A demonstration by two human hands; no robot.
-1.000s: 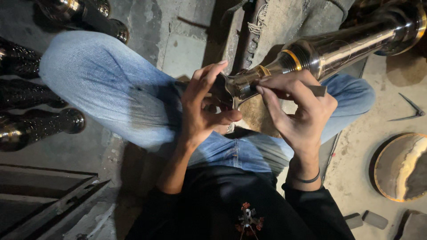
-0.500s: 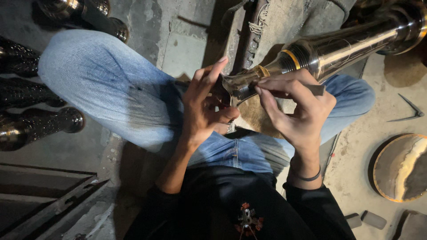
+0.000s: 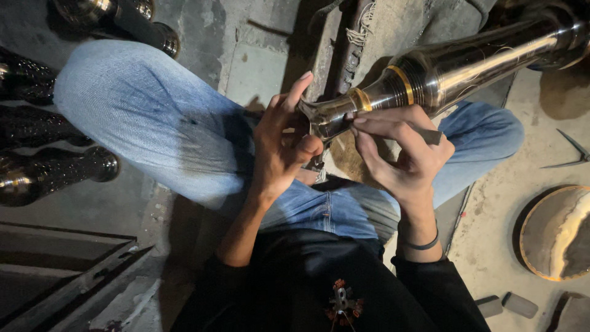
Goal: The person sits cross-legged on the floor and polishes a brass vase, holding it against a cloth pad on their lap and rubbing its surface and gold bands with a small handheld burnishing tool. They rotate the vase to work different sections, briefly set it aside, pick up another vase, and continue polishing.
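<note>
Head view. A long polished metal piece (image 3: 455, 64), tapered and ringed with two brass-coloured bands, runs from the far right down to its narrow flared end at centre, above the seated person's lap. The left hand (image 3: 284, 144) cups that narrow end, fingers partly spread, thumb folded beneath it. The right hand (image 3: 402, 154) pinches a slim dark tool (image 3: 428, 135) between thumb and fingertips, its working end pressed to the metal just right of the left hand. Dark, shiny turned pieces (image 3: 58, 175) lie on the floor at left. A round metal disc (image 3: 556, 233) lies near right; a pointed tool (image 3: 568, 154) lies just beyond it.
</note>
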